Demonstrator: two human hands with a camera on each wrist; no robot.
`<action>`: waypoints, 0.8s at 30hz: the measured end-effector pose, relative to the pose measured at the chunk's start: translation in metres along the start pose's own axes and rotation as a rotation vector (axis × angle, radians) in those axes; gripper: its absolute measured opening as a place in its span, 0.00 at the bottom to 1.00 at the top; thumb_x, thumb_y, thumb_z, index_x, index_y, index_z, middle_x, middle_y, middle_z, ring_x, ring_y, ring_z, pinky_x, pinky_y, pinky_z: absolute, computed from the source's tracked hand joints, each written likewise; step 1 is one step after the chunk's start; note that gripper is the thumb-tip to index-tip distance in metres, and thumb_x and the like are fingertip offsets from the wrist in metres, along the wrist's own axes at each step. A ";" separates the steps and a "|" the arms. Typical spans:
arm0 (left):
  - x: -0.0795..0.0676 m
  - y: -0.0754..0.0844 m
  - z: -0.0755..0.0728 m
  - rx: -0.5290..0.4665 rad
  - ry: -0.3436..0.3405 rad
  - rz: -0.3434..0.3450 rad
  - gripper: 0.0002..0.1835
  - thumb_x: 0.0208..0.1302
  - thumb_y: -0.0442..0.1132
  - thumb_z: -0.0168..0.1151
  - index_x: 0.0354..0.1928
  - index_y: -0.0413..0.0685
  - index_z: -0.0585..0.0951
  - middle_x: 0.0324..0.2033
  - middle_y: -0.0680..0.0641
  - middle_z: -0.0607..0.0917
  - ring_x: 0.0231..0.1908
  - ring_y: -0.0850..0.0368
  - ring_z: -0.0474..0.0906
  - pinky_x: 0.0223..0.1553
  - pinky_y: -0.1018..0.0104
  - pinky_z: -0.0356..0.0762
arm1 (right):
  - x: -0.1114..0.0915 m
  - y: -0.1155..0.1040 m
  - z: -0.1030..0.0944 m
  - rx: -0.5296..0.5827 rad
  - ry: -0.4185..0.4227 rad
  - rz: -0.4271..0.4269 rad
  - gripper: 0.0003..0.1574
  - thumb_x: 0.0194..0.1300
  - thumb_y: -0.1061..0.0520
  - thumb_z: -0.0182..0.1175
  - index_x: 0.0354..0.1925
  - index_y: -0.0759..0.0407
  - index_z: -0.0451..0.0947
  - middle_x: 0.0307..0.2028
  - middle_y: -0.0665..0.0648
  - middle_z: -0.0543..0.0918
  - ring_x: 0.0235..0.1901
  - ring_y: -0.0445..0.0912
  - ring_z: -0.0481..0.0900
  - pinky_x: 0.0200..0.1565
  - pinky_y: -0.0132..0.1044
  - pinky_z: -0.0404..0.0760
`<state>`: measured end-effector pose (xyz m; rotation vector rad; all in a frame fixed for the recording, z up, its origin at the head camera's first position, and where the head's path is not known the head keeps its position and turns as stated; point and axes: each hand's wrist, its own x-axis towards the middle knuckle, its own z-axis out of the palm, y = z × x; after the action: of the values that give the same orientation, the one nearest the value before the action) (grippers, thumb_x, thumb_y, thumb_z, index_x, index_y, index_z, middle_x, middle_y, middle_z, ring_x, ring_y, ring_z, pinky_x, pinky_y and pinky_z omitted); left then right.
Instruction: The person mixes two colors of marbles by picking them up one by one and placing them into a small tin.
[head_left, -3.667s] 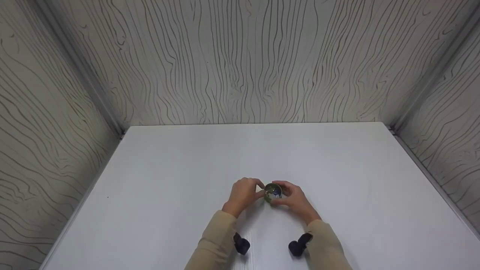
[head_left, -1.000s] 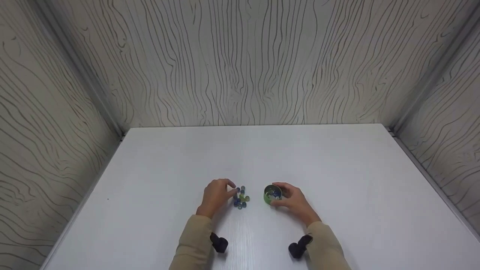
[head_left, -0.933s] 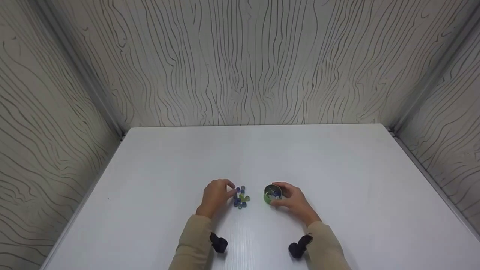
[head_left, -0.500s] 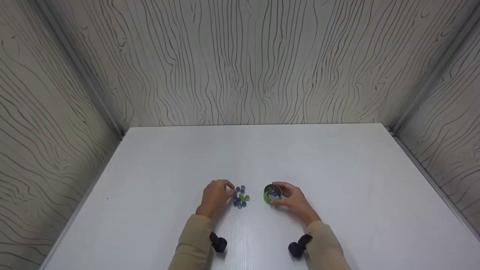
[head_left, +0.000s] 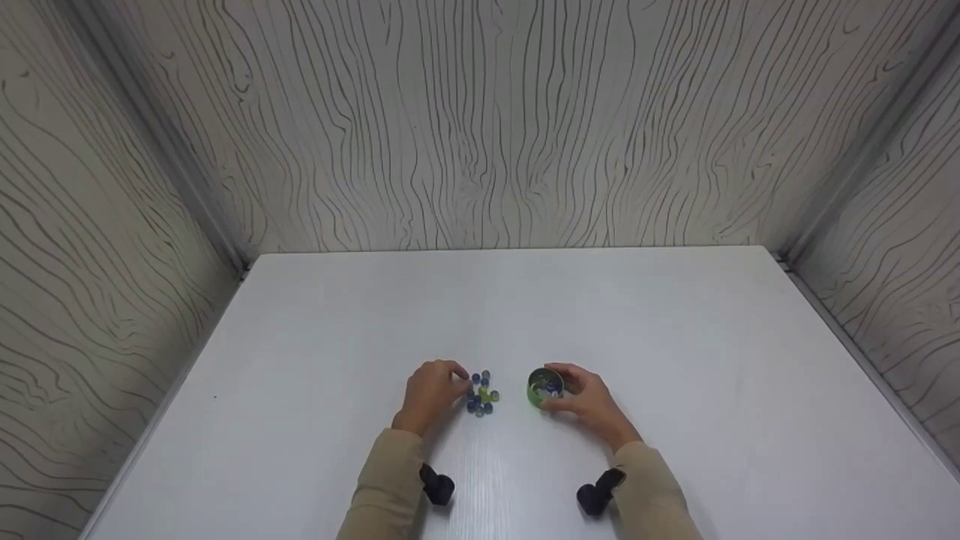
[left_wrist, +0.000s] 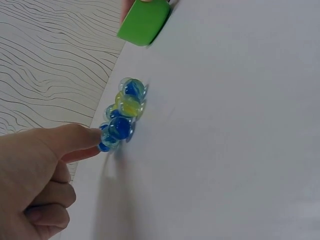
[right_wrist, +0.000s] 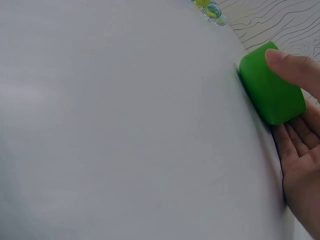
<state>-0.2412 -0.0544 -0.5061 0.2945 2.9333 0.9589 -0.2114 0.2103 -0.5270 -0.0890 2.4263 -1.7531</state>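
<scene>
In the head view, my left hand (head_left: 427, 394) is at the left edge of a group of glass marbles (head_left: 484, 396). The left wrist view has these marbles (left_wrist: 122, 112) clear with blue and yellow swirls, bunched on the white table. Thumb and index finger point at the nearest marble, their tips right against it; the other fingers are curled. I cannot tell whether the two tips pinch it. My right hand (head_left: 589, 397) grips a small green cup (right_wrist: 272, 87) between thumb and fingers. The cup (head_left: 534, 397) stands mouth up, with blue and whitish marbles inside.
The white table (head_left: 337, 322) extends around both hands. Wood-grain panels (head_left: 480, 127) rise at the back and sides, meeting at grey corner posts. Dark wrist cameras (head_left: 439, 489) jut inward from both sleeves.
Since the oldest frame, my left hand has moved left from the cup's rim to the marbles, which now show on the table. Over the last second both hands have stayed nearly still.
</scene>
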 end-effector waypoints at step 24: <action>0.004 -0.006 0.003 -0.020 0.019 0.008 0.09 0.58 0.39 0.64 0.38 0.45 0.87 0.42 0.43 0.88 0.50 0.45 0.83 0.53 0.52 0.77 | 0.002 0.004 0.000 -0.009 -0.001 -0.027 0.42 0.50 0.59 0.73 0.62 0.63 0.70 0.62 0.67 0.74 0.65 0.61 0.71 0.66 0.50 0.68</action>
<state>-0.2459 -0.0570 -0.5117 0.2985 2.9399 0.9968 -0.2128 0.2113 -0.5307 -0.1236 2.4437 -1.7535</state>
